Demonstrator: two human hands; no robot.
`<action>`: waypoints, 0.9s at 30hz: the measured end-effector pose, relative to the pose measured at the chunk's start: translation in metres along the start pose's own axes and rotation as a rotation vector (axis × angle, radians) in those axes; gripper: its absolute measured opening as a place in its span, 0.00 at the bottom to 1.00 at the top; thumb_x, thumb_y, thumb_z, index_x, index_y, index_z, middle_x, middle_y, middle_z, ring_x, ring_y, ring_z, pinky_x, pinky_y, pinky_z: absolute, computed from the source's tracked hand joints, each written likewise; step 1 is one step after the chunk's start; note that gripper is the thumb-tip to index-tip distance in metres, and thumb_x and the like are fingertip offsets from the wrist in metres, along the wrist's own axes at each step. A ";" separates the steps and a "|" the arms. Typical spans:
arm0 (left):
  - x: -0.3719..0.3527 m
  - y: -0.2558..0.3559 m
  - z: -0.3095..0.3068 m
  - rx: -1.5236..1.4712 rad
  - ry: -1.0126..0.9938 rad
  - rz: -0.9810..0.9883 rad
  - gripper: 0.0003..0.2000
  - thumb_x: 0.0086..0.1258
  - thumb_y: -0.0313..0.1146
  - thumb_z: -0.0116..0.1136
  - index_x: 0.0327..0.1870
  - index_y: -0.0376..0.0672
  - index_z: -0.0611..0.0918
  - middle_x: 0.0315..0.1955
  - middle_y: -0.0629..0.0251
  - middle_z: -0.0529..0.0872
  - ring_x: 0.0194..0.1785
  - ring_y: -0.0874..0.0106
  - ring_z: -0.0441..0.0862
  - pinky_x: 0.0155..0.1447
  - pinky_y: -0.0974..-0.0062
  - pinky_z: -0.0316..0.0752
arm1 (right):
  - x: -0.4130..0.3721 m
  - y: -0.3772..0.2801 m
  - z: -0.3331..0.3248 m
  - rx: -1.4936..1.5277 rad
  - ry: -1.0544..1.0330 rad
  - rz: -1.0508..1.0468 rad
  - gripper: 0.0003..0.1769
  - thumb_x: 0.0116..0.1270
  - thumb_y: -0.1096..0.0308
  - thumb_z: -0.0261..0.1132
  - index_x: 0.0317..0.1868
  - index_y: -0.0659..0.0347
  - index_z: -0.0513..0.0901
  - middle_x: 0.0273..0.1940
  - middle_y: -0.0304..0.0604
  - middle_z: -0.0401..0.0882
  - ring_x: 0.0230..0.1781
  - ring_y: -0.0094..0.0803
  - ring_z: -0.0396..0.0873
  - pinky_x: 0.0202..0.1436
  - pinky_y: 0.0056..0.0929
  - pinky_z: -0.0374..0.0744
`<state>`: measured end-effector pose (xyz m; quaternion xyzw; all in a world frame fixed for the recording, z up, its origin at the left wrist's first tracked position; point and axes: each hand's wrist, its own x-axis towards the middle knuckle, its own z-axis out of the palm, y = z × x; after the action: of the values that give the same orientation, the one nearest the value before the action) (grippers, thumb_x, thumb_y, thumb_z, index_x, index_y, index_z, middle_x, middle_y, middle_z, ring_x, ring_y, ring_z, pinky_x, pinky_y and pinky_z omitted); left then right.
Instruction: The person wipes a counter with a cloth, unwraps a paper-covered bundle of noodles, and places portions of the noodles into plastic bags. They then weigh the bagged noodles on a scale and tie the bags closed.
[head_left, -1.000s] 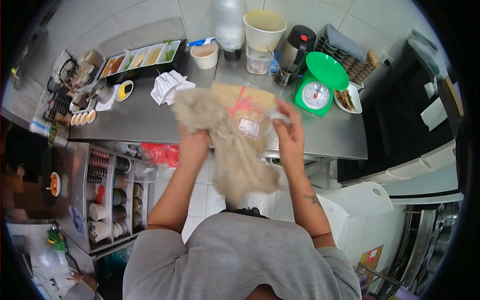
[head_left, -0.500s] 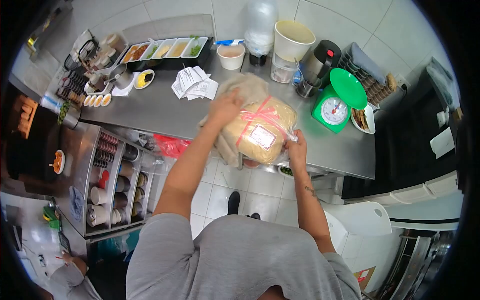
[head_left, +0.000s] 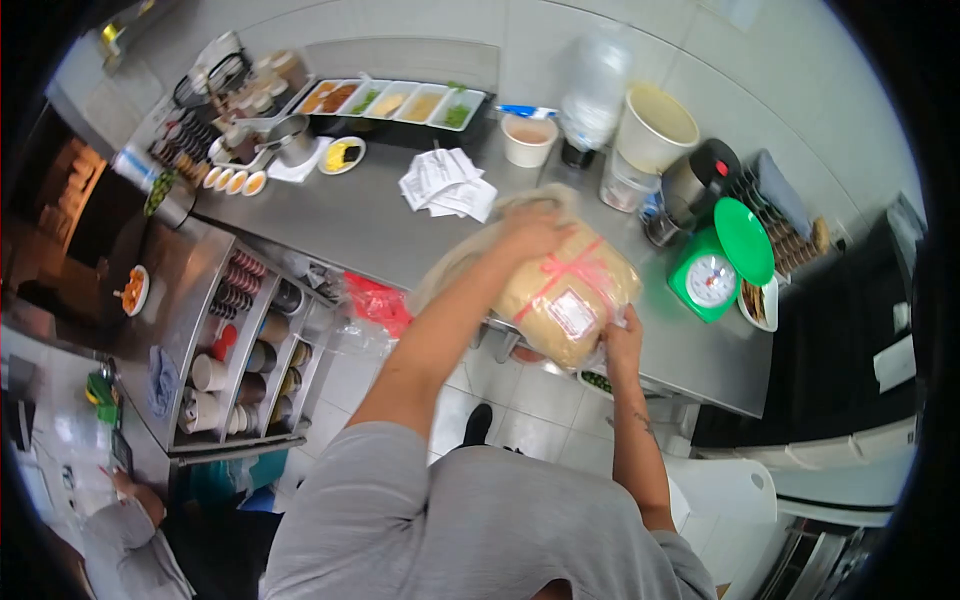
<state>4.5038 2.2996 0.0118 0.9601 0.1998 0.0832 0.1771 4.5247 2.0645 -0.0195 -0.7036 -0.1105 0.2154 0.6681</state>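
Observation:
A plastic-wrapped bundle (head_left: 540,310) of something pale yellow, with pink printing and a white label, is held tilted at the counter's front edge. My right hand (head_left: 622,342) is closed on the gathered plastic at its lower right corner. A beige cloth (head_left: 463,262) lies against the bundle's upper left side, its loose end blurred. My left hand (head_left: 535,232) presses on the cloth at the bundle's top, fingers curled and smeared by motion. What is inside the wrapping cannot be made out clearly.
On the steel counter (head_left: 340,225) lie paper slips (head_left: 447,184). A green scale (head_left: 708,275) stands right of the bundle. Behind are a tub (head_left: 528,140), a white bucket (head_left: 655,130) and a condiment tray (head_left: 400,105). A cup shelf (head_left: 250,345) stands left; another person (head_left: 130,530) is lower left.
My left hand has slid right over the top of the bundle, drawing the cloth with it. My right hand keeps its hold on the corner. The whole view has shifted and turned somewhat.

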 end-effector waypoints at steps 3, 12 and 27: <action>-0.008 0.049 -0.002 0.147 -0.032 0.250 0.24 0.69 0.54 0.39 0.58 0.53 0.76 0.64 0.60 0.66 0.67 0.67 0.61 0.66 0.54 0.50 | -0.001 -0.002 -0.002 0.026 -0.048 0.016 0.21 0.49 0.82 0.51 0.47 0.67 0.73 0.33 0.40 0.77 0.27 0.24 0.73 0.29 0.22 0.71; -0.043 -0.072 0.003 -0.164 0.377 -0.283 0.15 0.57 0.34 0.53 0.47 0.45 0.80 0.52 0.60 0.76 0.55 0.64 0.72 0.58 0.49 0.60 | -0.020 -0.048 -0.075 -0.177 -0.187 -0.121 0.19 0.55 0.70 0.64 0.48 0.61 0.73 0.46 0.40 0.74 0.42 0.28 0.72 0.44 0.25 0.70; -0.402 -0.050 0.043 0.041 0.277 -0.699 0.08 0.61 0.35 0.55 0.36 0.41 0.79 0.40 0.56 0.75 0.49 0.59 0.72 0.49 0.57 0.65 | -0.129 -0.038 0.144 -0.081 -1.002 -0.484 0.04 0.63 0.74 0.60 0.37 0.65 0.77 0.34 0.38 0.75 0.36 0.23 0.72 0.43 0.22 0.70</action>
<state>4.1311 2.1631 -0.0819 0.8170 0.5390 0.1429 0.1468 4.3511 2.1386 0.0362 -0.4948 -0.5814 0.3596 0.5365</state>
